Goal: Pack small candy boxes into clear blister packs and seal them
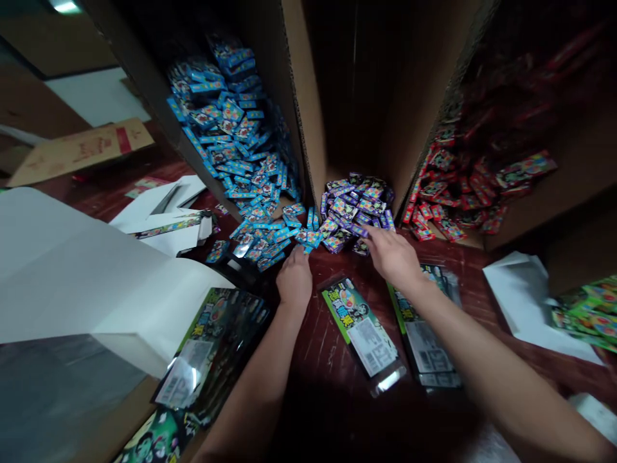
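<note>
My left hand (295, 278) is closed at the front edge of a heap of small blue candy packs (260, 235), its fingertips pinching a blue one. My right hand (394, 256) reaches into a pile of small purple candy packs (344, 209), thumb and fingers closed on a purple one at the pile's front. Below the hands lies a flat printed pouch (359, 325) with a green edge and a white label. Similar pouches (429, 344) lie partly under my right forearm. More stacked pouches (202, 347) are left of my left forearm.
Tall cardboard dividers (303, 96) separate the blue, purple and red packs (446, 186). White sheets (96, 270) cover the left side, and a folded white paper (527, 302) lies at right beside green packets (590, 312). A flattened carton (81, 151) lies at the far left.
</note>
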A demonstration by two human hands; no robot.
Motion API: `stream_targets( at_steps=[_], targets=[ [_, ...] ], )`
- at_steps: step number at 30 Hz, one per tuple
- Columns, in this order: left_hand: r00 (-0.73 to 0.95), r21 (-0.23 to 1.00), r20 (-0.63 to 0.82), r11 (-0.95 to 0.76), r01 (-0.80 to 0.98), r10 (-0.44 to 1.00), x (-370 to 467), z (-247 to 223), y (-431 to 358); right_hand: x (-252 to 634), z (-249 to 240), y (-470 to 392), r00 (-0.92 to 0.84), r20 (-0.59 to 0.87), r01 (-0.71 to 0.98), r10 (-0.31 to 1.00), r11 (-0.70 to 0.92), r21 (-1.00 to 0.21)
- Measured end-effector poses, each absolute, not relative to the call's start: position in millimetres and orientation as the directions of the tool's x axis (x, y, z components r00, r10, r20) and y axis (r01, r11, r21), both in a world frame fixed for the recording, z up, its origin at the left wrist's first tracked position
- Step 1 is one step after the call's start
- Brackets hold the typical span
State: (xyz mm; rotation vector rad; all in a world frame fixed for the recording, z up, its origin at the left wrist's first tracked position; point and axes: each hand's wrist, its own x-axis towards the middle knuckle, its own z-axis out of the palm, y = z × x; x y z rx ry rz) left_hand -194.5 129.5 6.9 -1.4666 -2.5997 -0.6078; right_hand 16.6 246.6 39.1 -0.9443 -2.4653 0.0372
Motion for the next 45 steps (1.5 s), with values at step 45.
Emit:
stream_targets(
  at_steps=[45],
  targets=[
    [0.533,0.561,-0.124,-0.383,0.733,0.837,-4.2,46.2,12.5,272.9,39.8,-14.9,-0.533,0.112,0.579,0.839,0.458,-0.675]
  ],
)
